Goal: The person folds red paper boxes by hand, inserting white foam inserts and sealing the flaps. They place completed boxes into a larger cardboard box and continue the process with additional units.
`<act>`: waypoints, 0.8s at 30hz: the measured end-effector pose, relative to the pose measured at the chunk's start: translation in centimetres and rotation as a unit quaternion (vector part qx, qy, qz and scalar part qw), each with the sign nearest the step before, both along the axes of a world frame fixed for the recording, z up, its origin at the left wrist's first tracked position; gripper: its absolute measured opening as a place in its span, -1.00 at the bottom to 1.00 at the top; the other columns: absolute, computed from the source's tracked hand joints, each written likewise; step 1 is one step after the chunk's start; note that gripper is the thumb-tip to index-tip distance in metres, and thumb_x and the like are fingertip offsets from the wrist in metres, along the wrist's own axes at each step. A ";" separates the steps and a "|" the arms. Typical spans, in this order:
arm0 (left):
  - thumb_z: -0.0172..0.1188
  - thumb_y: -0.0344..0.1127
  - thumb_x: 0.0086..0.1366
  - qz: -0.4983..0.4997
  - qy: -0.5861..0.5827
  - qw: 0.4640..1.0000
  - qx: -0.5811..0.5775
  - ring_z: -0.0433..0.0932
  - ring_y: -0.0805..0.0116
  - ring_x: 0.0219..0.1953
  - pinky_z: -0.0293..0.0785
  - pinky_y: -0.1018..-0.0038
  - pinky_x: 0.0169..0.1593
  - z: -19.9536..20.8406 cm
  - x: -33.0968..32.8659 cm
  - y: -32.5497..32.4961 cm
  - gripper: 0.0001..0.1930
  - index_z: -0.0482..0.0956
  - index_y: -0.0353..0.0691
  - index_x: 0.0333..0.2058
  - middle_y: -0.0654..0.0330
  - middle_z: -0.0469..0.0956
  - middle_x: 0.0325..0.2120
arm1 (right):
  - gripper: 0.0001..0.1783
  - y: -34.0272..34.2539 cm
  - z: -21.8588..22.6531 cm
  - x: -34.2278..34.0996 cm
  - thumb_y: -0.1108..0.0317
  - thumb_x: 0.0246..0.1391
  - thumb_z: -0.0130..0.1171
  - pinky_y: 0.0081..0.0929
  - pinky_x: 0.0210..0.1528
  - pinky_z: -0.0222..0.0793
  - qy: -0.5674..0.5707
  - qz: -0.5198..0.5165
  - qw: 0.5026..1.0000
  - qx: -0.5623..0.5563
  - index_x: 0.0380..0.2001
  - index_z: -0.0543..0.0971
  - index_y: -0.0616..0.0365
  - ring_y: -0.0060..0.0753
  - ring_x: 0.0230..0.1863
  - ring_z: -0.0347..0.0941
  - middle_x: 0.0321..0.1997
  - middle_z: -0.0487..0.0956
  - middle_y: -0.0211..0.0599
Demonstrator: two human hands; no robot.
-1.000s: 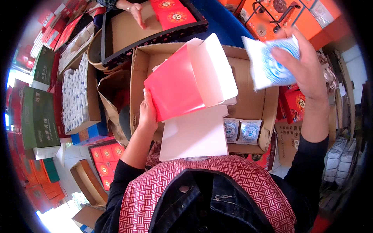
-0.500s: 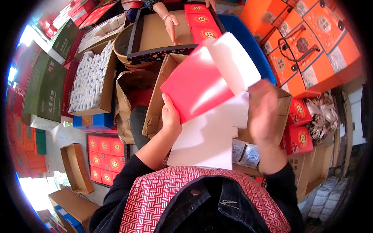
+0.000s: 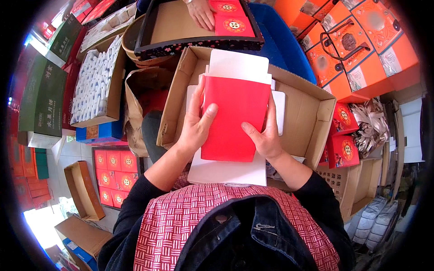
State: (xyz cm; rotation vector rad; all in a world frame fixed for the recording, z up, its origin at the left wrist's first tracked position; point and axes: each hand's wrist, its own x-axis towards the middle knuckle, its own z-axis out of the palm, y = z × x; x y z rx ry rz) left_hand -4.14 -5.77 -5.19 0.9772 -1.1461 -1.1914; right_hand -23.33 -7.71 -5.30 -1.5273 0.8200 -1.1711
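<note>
A red folding carton [image 3: 235, 119] stands out in front of me, its white-lined flap [image 3: 239, 65] pointing away at the far end. My left hand [image 3: 195, 124] grips its left edge, thumb across the red face. On the opposite edge my right hand [image 3: 266, 137] holds it, with the thumb on the front and the fingers partly hidden behind. Below the carton, near my apron, lies a white cardboard sheet [image 3: 220, 174]. More white pieces show behind it, over a shallow brown cardboard box [image 3: 312, 106].
Beyond the brown box, another person's hand [image 3: 201, 13] rests by red boxes in a dark-framed tray [image 3: 176, 47]. A blue tub [image 3: 289, 49] sits behind, with orange gift boxes [image 3: 357, 67] at right. White packets fill a carton [image 3: 115, 108] at left, beside an open paper bag [image 3: 135, 122].
The red carton has turned from tilted to nearly upright and come closer to me. My right hand has moved in from the right and now holds it. The other person's hand reached the red boxes.
</note>
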 end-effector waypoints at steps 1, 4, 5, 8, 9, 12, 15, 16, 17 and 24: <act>-0.09 -0.19 0.42 0.002 0.000 1.000 -0.020 0.21 0.31 0.24 0.25 0.40 0.21 -0.3 0.1 -0.2 -0.37 -0.17 -0.08 0.35 0.05 0.03 0.29 | -0.02 -0.1 -0.4 0.1 0.36 0.05 0.21 -0.31 0.19 0.26 0.015 0.001 1.000 -0.025 0.35 -0.21 0.15 -0.21 0.18 0.31 0.26 0.18 -0.05; -0.06 -0.21 0.41 0.007 0.013 0.998 -0.054 0.26 0.32 0.21 0.25 0.39 0.21 -1.4 0.2 -0.6 -0.36 -0.16 -0.08 0.34 0.06 0.09 0.27 | -0.21 -0.8 0.1 -0.4 0.23 0.20 0.03 -0.35 0.18 0.26 0.024 0.017 1.000 0.003 0.35 -0.14 0.13 -0.30 0.13 0.34 0.25 0.17 -0.11; -0.06 -0.22 0.41 0.011 0.023 0.998 -0.050 0.26 0.32 0.20 0.26 0.38 0.20 -1.5 0.2 -1.0 -0.37 -0.15 -0.07 0.34 0.05 0.12 0.25 | -0.24 -0.9 0.4 -0.4 0.21 0.23 -0.01 -0.36 0.18 0.25 0.014 0.018 0.999 0.024 0.35 -0.12 0.13 -0.32 0.12 0.35 0.23 0.18 -0.12; -0.06 -0.23 0.41 -0.011 0.025 0.999 -0.033 0.29 0.34 0.17 0.30 0.37 0.17 -1.3 0.2 -2.0 -0.39 -0.12 -0.03 0.33 0.04 0.20 0.19 | -0.31 -1.5 0.8 -0.8 0.16 0.29 -0.12 -0.46 0.09 0.28 0.050 -0.001 0.998 -0.031 0.35 -0.11 0.13 -0.44 0.01 0.38 0.20 0.23 -0.17; -0.06 -0.24 0.41 -0.024 0.020 0.999 -0.026 0.29 0.35 0.16 0.32 0.37 0.15 -1.1 0.3 -2.1 -0.40 -0.11 -0.02 0.33 0.03 0.22 0.17 | -0.32 -1.7 0.9 -1.0 0.16 0.30 -0.13 -0.48 0.07 0.28 0.053 -0.001 0.998 -0.038 0.35 -0.10 0.13 -0.46 -0.01 0.38 0.19 0.24 -0.17; -0.04 -0.26 0.40 -0.019 -0.022 0.999 0.016 0.34 0.40 0.09 0.35 0.39 0.11 -0.5 0.5 -2.0 -0.41 -0.08 0.02 0.32 0.05 0.33 0.08 | -0.34 -2.5 1.2 -1.5 0.15 0.31 -0.15 -0.53 0.03 0.27 0.068 0.006 0.996 -0.053 0.35 -0.07 0.12 -0.51 -0.06 0.38 0.17 0.27 -0.20; 0.00 -0.25 0.39 -0.025 0.005 1.000 -0.004 0.40 0.43 0.01 0.37 0.44 0.06 -0.9 0.6 -2.9 -0.42 -0.04 0.03 0.30 0.10 0.41 -0.03 | -0.38 -3.0 1.6 -1.6 0.15 0.31 -0.14 -0.56 -0.01 0.27 0.086 0.015 0.995 -0.040 0.33 0.01 0.11 -0.56 -0.13 0.36 0.09 0.34 -0.25; 0.01 -0.25 0.39 -0.025 0.022 0.999 0.007 0.41 0.44 -0.02 0.37 0.45 0.05 -0.9 0.6 -3.0 -0.44 -0.01 0.00 0.28 0.11 0.43 -0.06 | -0.40 -3.2 1.6 -1.6 0.15 0.31 -0.14 -0.57 -0.02 0.27 0.094 0.021 0.995 -0.034 0.32 0.04 0.10 -0.58 -0.15 0.35 0.05 0.37 -0.27; 0.02 -0.25 0.38 -0.024 0.039 0.999 0.019 0.42 0.45 -0.04 0.37 0.47 0.03 -0.9 0.6 -3.0 -0.45 0.02 -0.03 0.26 0.13 0.45 -0.09 | -0.43 -3.6 1.6 -1.9 0.15 0.32 -0.14 -0.58 -0.03 0.27 0.109 0.029 0.993 -0.030 0.30 0.08 0.10 -0.59 -0.18 0.34 0.01 0.39 -0.29; -0.08 -0.26 0.43 0.017 -0.048 0.998 0.048 0.45 0.54 -0.13 0.38 0.58 -0.02 -1.3 2.6 -4.5 -0.71 0.37 -0.26 0.03 0.21 0.48 -0.15 | -0.64 -7.0 1.2 -1.9 0.21 0.28 -0.03 -0.62 -0.08 0.28 0.089 0.055 0.994 0.022 0.03 0.44 0.19 -0.64 -0.23 0.31 -0.21 0.44 -0.44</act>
